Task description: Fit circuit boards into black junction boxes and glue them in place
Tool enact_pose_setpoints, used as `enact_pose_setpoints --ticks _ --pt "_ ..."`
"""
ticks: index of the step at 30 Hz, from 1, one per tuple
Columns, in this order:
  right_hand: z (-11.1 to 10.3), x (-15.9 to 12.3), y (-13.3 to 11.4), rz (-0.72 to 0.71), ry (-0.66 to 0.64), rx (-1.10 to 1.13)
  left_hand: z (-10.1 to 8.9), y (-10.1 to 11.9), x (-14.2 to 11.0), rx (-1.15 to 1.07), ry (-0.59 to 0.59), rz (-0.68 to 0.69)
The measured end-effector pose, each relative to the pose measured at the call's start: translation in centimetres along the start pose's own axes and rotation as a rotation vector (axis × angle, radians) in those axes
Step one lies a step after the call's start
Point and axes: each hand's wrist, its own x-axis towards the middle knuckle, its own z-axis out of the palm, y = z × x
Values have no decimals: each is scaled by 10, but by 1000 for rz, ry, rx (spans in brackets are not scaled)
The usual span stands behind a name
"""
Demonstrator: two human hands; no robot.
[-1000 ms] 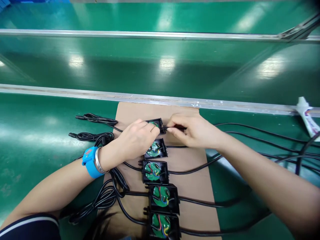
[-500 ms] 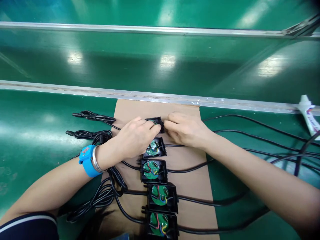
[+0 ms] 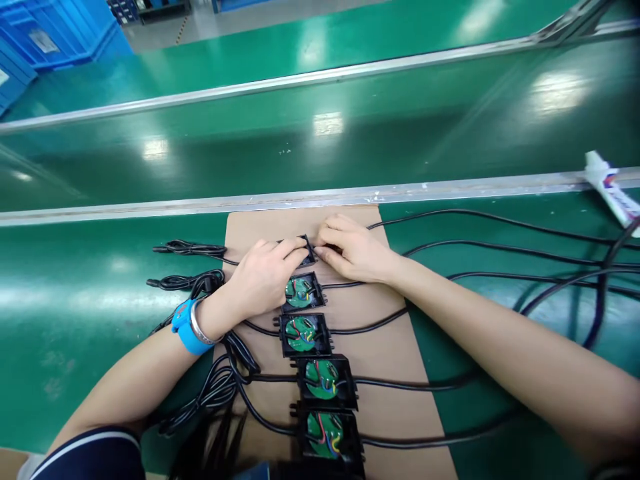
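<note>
Five-odd details aside, several open black plastic housings (image 3: 327, 343) form a column, with round green circuit boards (image 3: 301, 333) and coloured wires inside. My left hand (image 3: 267, 273), with a blue wrist strap (image 3: 189, 327) and silver bangle, grips the farthest housing (image 3: 309, 253) from its left and covers most of it. At that housing's right side my right hand (image 3: 353, 250) pinches the black cable (image 3: 450, 212) close to where it enters. The fingertips hide the exact contact. The second housing (image 3: 317, 293) lies just below my left fingers.
Brown cardboard (image 3: 390, 373) lies under the housings on a green bench (image 3: 100, 393). Bundled black cords (image 3: 187, 282) lie left, loose cables run right. A white tube (image 3: 613, 190) rests near the metal rail (image 3: 200, 205). Blue crates (image 3: 65, 33) stand at the far left.
The head view has tilted and shifted, bringing the blue crates into sight. Both hands stay at the farthest housing; my right fingers have changed their bend slightly at the cable.
</note>
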Motion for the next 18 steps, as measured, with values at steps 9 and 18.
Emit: enact_pose_setpoints --ticks 9,18 --pt "13 -4 4 -119 126 -132 -5 3 2 55 -37 21" --pt "13 -4 4 -112 124 -161 -11 4 4 70 -63 21"
